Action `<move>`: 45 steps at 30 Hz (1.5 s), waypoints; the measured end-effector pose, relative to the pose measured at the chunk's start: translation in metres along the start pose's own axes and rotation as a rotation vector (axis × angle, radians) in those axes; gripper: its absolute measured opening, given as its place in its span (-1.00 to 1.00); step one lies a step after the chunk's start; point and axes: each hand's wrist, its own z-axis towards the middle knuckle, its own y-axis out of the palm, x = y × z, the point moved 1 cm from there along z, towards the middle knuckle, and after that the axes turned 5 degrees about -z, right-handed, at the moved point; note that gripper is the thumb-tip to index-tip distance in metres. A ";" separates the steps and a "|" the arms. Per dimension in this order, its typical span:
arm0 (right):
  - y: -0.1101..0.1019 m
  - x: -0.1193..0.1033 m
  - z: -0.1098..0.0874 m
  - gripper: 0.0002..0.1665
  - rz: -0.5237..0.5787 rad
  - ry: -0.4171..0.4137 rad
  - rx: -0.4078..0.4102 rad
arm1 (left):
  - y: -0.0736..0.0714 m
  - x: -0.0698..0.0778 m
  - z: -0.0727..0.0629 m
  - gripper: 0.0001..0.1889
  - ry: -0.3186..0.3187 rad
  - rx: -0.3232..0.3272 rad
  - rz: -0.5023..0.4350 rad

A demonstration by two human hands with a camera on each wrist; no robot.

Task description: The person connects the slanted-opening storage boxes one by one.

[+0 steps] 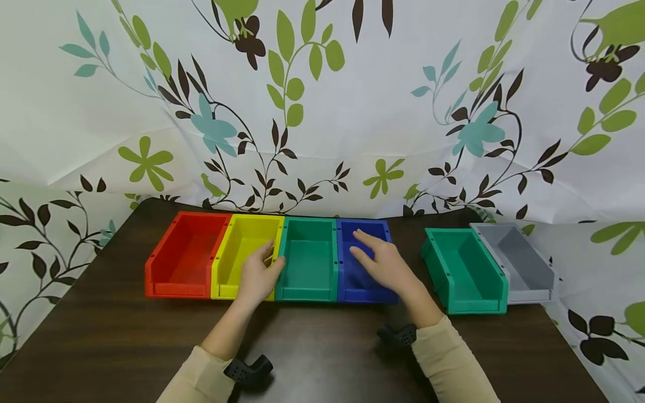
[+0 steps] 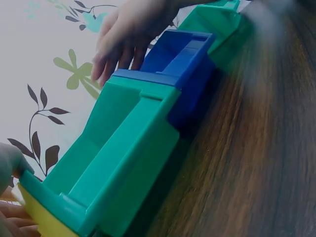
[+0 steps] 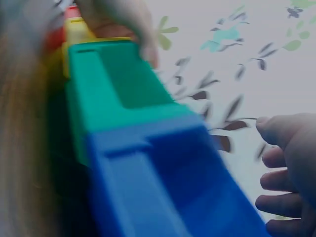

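Observation:
My left hand [image 1: 258, 274] is at the border of the yellow storage bin [image 1: 227, 291] and the middle green storage bin [image 1: 307, 268]. Its fingers reach into the yellow bin while the thumb lies on the green side, so it pinches their adjoining walls. In the left wrist view, the thumb [image 2: 12, 160] meets the green rim. Over the blue storage bin [image 1: 365, 282] hovers my right hand [image 1: 385, 266], fingers apart and holding nothing. The right wrist view shows those fingers [image 3: 281, 180] loosely bent beside the blue bin [image 3: 212, 192]. Bin interiors are partly hidden by the hands.
A red storage bin [image 1: 188, 254] forms the row's left end. Apart on the right stand another green bin [image 1: 466, 268] and a grey bin [image 1: 524, 263], side by side. All rest on a dark wooden table [image 1: 322, 347], before a leaf-patterned cloth [image 1: 322, 151].

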 end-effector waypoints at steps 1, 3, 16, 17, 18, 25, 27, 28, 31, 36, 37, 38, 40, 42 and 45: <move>-0.004 0.003 0.000 -0.37 0.001 0.016 0.022 | -0.001 0.000 0.000 -0.44 0.002 0.012 0.009; -0.014 0.010 -0.001 -0.37 -0.017 0.057 0.059 | -0.003 0.001 0.001 -0.45 0.006 0.028 0.027; -0.077 0.071 -0.024 -0.26 -0.170 0.470 0.162 | -0.020 0.000 0.007 -0.52 -0.024 0.081 0.085; -0.082 0.076 -0.027 -0.25 -0.187 0.508 0.155 | -0.023 -0.001 0.007 -0.52 -0.028 0.088 0.091; -0.086 0.081 -0.030 -0.26 -0.206 0.541 0.150 | -0.025 -0.001 0.008 -0.52 -0.031 0.093 0.096; -0.101 0.114 -0.048 -0.23 -0.222 0.771 0.095 | -0.036 -0.005 0.010 -0.52 -0.022 0.151 0.148; -0.101 0.117 -0.049 -0.20 -0.223 0.805 0.059 | -0.038 -0.006 0.012 -0.53 -0.018 0.174 0.160; -0.101 0.119 -0.049 -0.19 -0.228 0.806 0.043 | -0.040 -0.007 0.012 -0.53 -0.021 0.181 0.166; -0.099 0.119 -0.048 -0.17 -0.245 0.802 0.006 | -0.043 -0.008 0.013 -0.53 -0.026 0.203 0.175; -0.095 0.116 -0.045 -0.21 -0.248 0.787 0.014 | -0.048 -0.007 0.013 -0.53 -0.038 0.206 0.197; -0.094 0.115 -0.044 -0.23 -0.243 0.784 0.021 | -0.050 -0.007 0.013 -0.52 -0.046 0.200 0.203; -0.094 0.113 -0.043 -0.24 -0.236 0.776 0.022 | -0.051 -0.006 0.013 -0.52 -0.055 0.191 0.211; -0.094 0.108 -0.041 -0.25 -0.226 0.741 0.017 | -0.055 -0.004 0.013 -0.49 -0.083 0.167 0.231; -0.095 0.102 -0.039 -0.24 -0.199 0.698 0.003 | -0.060 -0.001 0.013 -0.47 -0.116 0.142 0.261; -0.100 0.099 -0.041 -0.23 -0.171 0.633 -0.039 | -0.065 0.002 0.013 -0.45 -0.153 0.114 0.310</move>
